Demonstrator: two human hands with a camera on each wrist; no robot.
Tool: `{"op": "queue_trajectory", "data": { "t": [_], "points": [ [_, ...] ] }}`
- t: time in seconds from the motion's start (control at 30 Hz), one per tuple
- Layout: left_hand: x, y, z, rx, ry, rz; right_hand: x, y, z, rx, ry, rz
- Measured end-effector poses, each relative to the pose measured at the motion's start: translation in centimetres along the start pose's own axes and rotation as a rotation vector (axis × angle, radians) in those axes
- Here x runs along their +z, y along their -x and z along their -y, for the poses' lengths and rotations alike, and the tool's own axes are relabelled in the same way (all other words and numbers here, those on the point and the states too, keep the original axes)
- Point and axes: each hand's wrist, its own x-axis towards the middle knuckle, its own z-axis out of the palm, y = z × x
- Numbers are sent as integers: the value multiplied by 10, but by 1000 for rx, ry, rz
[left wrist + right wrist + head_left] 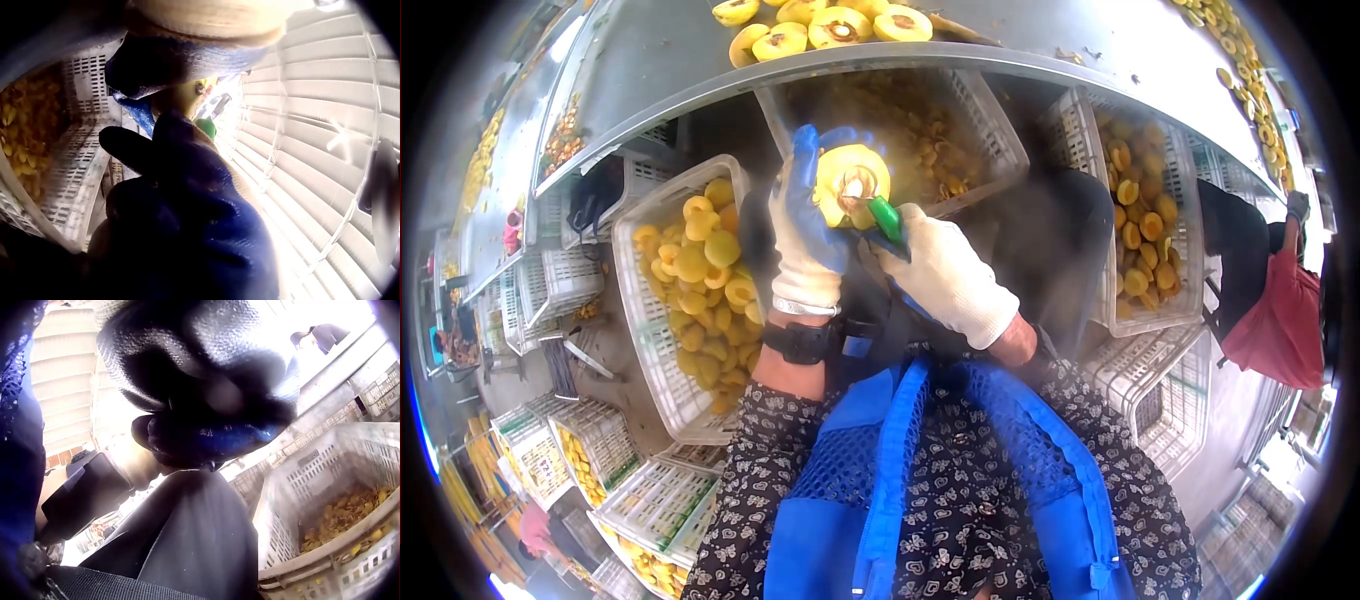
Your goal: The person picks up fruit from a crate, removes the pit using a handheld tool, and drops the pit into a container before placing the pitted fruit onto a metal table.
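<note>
In the head view a yellow halved fruit with a brown and pale centre lies in the left hand, whose blue-coated glove fingers curl round it. The right hand, in a white and blue glove, grips a tool by its green handle; the tool's tip meets the middle of the fruit. In the left wrist view the fruit is partly hidden between the gloved hands, with a bit of green handle beside it. The right wrist view shows dark gloved fingers; the fruit cannot be made out there.
Halved fruits lie on the metal table ahead. Below its edge a crate holds scraps. Crates of yellow fruit stand at left and right. Another person in a red top is at far right.
</note>
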Motion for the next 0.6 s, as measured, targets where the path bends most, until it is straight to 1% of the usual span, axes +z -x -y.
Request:
{"op": "queue_trajectory", "data": {
  "t": [0.13,0.17,0.27,0.33,0.43,0.5,0.57,0.6],
  "points": [
    [-4,-2,3,-1,16,2,7,1,1,77,-187,-6],
    [-5,-3,5,-7,28,4,8,1,2,86,-168,-10],
    [-14,-9,6,20,-111,18,7,1,7,132,-126,4],
    [-13,-9,6,109,-295,28,5,-1,10,181,-118,50],
    [-13,-11,6,185,-486,45,4,-3,1,178,-274,179],
    [-8,-7,1,76,-408,43,1,-1,-12,165,-361,285],
    [-3,-7,-1,0,-461,68,-3,2,-15,182,-468,387],
    [0,-8,-3,-36,-487,81,0,5,-16,193,-499,353]
  ]
}}
